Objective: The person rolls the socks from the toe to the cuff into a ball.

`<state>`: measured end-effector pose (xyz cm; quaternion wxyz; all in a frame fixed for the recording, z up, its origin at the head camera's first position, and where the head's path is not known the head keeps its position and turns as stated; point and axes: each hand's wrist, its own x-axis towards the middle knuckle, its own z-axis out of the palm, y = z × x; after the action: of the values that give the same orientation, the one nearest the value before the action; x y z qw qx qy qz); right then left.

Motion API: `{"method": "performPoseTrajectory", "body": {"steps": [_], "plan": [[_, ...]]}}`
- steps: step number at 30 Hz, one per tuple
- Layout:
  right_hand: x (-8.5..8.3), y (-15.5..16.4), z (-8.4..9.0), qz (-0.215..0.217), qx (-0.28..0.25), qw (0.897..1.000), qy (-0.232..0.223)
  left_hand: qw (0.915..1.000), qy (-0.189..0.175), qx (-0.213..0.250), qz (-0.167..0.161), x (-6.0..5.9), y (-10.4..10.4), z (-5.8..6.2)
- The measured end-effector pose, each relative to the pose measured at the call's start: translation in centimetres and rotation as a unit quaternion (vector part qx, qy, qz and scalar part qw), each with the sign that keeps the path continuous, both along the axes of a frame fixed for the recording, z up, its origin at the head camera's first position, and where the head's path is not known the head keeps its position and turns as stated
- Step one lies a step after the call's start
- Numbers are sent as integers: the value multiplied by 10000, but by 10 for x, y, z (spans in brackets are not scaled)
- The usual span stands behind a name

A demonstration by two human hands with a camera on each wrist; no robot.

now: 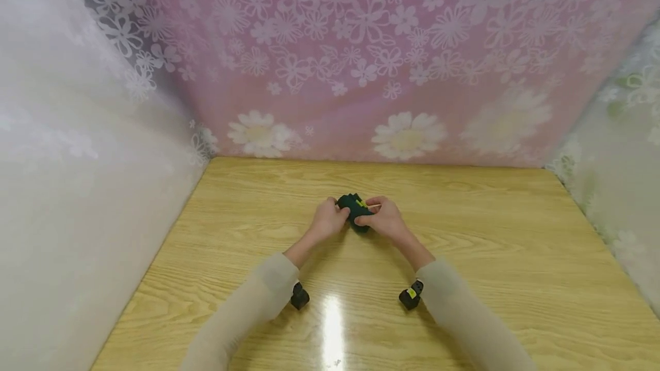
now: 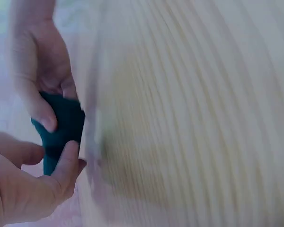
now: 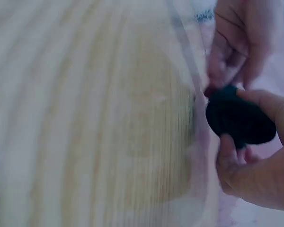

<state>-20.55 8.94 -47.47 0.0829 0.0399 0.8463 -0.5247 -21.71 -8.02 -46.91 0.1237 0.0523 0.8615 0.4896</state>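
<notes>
Both hands pinch a small dark green bundle [image 1: 354, 211] between them, just above the middle of a wooden table [image 1: 490, 256]. Left hand [image 1: 327, 221] closes thumb and fingers on the bundle's left end; right hand [image 1: 384, 219] curls round its right end, thumb on the near side. A yellow-green mark shows on top of the bundle, between the two grips. In the left wrist view the bundle [image 2: 61, 130] sits between a thumb tip above and a thumb below; in the right wrist view it [image 3: 239, 120] looks like a rounded dark lump held by fingertips. Pale sleeves [image 1: 258, 302] cover both forearms. Floral pink cloth [image 1: 361, 44] hangs behind the table
</notes>
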Motion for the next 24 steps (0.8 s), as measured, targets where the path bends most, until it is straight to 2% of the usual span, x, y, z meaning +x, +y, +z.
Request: {"method": "performPoseTrajectory", "body": {"steps": [2, 6, 9, 12, 17, 20, 24], "plan": [[4, -1, 2, -78, 158, 9991, 394, 9978, -226, 589, 224, 3, 5, 3], [13, -2, 6, -108, 668, 9899, 1248, 9849, -573, 1557, 500, 11, 16, 9], [21, -1, 7, -156, 776, 9829, 1663, 9740, -719, 2081, 532, 19, 23, 12], [27, 2, 9, -303, 677, 9745, 2117, 9640, -681, 2542, 390, 25, 32, 17], [41, 0, 11, -356, 1079, 9415, 3173, 9555, -579, 2883, 246, 36, 38, 24], [48, -3, 12, -274, 1368, 9204, 3653, 9566, -377, 2878, 252, 39, 38, 28], [60, -8, 10, -261, 1333, 9040, 4055, 9580, -145, 2862, 131, 43, 37, 28]]}}
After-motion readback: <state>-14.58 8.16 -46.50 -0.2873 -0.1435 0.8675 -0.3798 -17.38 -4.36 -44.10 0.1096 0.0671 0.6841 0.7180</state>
